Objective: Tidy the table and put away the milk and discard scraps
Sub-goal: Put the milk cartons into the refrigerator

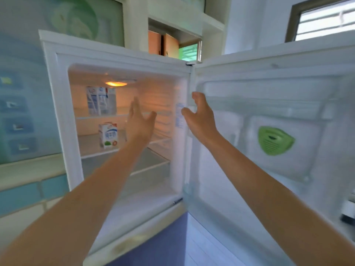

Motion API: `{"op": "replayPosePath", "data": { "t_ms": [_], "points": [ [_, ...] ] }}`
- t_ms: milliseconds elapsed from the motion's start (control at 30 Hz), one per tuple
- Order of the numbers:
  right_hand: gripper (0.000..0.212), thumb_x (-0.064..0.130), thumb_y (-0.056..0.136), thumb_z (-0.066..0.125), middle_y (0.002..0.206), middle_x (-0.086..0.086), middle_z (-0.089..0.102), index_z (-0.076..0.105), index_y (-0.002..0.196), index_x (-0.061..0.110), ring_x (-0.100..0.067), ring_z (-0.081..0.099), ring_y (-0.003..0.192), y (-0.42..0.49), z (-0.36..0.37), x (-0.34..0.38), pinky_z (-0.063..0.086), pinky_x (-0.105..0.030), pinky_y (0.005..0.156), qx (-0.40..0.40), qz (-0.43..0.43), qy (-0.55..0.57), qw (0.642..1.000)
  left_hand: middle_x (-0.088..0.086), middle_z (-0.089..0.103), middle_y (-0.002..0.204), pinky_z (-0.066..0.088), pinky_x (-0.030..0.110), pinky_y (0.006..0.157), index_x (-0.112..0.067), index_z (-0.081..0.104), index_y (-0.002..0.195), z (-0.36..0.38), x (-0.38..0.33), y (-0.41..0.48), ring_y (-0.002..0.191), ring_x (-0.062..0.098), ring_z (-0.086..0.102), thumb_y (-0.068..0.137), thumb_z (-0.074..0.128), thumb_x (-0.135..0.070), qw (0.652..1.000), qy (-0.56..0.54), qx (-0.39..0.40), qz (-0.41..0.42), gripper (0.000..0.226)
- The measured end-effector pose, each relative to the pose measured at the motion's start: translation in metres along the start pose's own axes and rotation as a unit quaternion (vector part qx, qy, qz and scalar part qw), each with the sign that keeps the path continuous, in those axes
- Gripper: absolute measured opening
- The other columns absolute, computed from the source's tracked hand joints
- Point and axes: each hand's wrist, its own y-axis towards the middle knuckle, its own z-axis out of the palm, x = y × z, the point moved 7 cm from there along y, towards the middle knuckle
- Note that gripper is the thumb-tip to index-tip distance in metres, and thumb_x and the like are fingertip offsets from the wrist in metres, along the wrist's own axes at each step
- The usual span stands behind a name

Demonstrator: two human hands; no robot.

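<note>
1 small milk carton (108,135) stands upright on the middle shelf of the fridge (57,112), below a pack of taller cartons (101,100). Just right of it the left hand (139,120) reaches in, fingers straight, empty. The right hand (199,114), thumb spread wide, fingers half-curled, holds nothing beside the hinge edge of the open door (269,179).

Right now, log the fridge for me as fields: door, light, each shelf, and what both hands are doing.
fridge door: open, swung right
light: on
upper shelf: milk pack, blurred
middle shelf: milk carton, upright
left hand: open, empty, raised before the shelves
right hand: empty, fingers loosely bent, at the door's hinge edge
on door: green vent
</note>
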Motion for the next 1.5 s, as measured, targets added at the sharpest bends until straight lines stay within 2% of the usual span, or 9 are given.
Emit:
{"op": "replayPosePath", "data": {
  "t_ms": [133,233,467,633,767,1033,1167,1300,1500],
  "points": [
    [0.057,0.009,0.085,0.054,0.144,-0.007,0.040,0.035,0.139,0.007,-0.020,0.039,0.131,-0.016,-0.061,0.015,0.027,-0.017,0.097,-0.065,-0.073,-0.053,0.994,0.006,0.015,0.158,0.014,0.031,0.117,-0.014,0.012,0.150,0.032,-0.058,-0.034,0.145,0.020,0.017,0.094,0.048,-0.021,0.997,0.016,0.023,0.077,0.067],
    [0.062,0.012,0.078,0.050,0.145,-0.014,0.038,0.036,0.137,0.000,-0.028,0.036,0.134,-0.024,-0.111,0.021,0.025,-0.030,0.110,-0.121,-0.129,-0.107,0.978,0.006,0.015,0.158,0.011,0.029,0.116,-0.012,0.014,0.150,0.058,-0.098,-0.056,0.146,0.019,0.014,0.094,0.048,-0.020,0.990,0.013,0.054,0.133,0.065],
    [0.067,0.009,0.077,0.050,0.155,-0.006,0.022,0.033,0.142,0.008,-0.020,0.018,0.144,-0.036,-0.237,0.003,0.003,-0.033,0.117,-0.232,-0.167,-0.277,0.917,0.005,0.014,0.158,0.015,0.045,0.118,-0.022,0.012,0.150,0.151,-0.212,-0.125,0.146,0.022,0.012,0.078,0.034,-0.042,0.948,0.030,0.157,0.276,0.077],
    [0.065,0.015,0.081,0.047,0.155,-0.007,0.022,0.030,0.143,0.010,-0.022,0.018,0.144,-0.042,-0.317,-0.027,0.006,-0.032,0.117,-0.276,-0.126,-0.269,0.914,0.001,0.020,0.157,0.006,0.046,0.118,-0.025,0.013,0.150,0.214,-0.264,-0.166,0.146,0.020,0.014,0.090,0.033,-0.043,0.935,0.055,0.165,0.311,0.065],
    [0.063,0.012,0.089,0.046,0.157,-0.005,0.016,0.022,0.147,0.011,-0.018,0.014,0.145,-0.045,-0.348,-0.064,0.006,-0.032,0.117,-0.242,-0.072,-0.259,0.932,0.003,0.044,0.141,0.008,0.043,0.116,-0.023,0.020,0.149,0.225,-0.269,-0.176,0.133,0.024,0.036,0.096,0.035,-0.036,0.934,0.163,0.105,0.299,0.057],
    [0.067,0.028,0.083,0.032,0.155,-0.006,0.024,0.022,0.147,0.010,-0.021,0.025,0.142,-0.051,-0.336,-0.080,0.021,-0.040,0.116,-0.170,-0.089,-0.141,0.971,-0.001,0.056,0.128,0.027,0.034,0.099,-0.023,0.032,0.144,0.189,-0.265,-0.176,0.111,0.022,0.053,0.090,0.042,-0.028,0.930,0.165,0.061,0.322,0.055],
    [0.070,0.038,0.082,0.028,0.149,-0.004,0.036,0.019,0.148,0.017,-0.025,0.042,0.131,-0.055,-0.305,-0.066,0.037,-0.038,0.105,-0.141,-0.114,-0.058,0.982,0.006,0.058,0.127,0.036,0.037,0.097,-0.015,0.034,0.144,0.154,-0.252,-0.178,0.112,0.027,0.054,0.083,0.034,-0.036,0.929,0.172,0.049,0.325,0.065],
    [0.074,0.045,0.078,0.026,0.142,-0.006,0.047,0.023,0.147,0.018,-0.031,0.057,0.113,-0.069,-0.269,-0.039,0.051,-0.046,0.086,-0.132,-0.162,0.017,0.978,0.015,0.040,0.146,0.030,0.047,0.108,-0.015,0.019,0.149,0.120,-0.221,-0.187,0.132,0.034,0.039,0.081,0.026,-0.045,0.892,0.311,0.012,0.327,0.074],
    [0.058,0.028,0.085,0.029,0.142,-0.001,0.047,0.034,0.142,0.022,-0.020,0.050,0.123,-0.083,-0.208,-0.010,0.045,-0.048,0.096,-0.100,-0.228,0.137,0.959,0.011,0.016,0.152,0.009,0.049,0.114,-0.032,-0.008,0.149,0.077,-0.183,-0.232,0.144,0.024,0.009,0.087,0.031,-0.040,0.799,0.424,-0.031,0.425,0.073]
  ]
}}
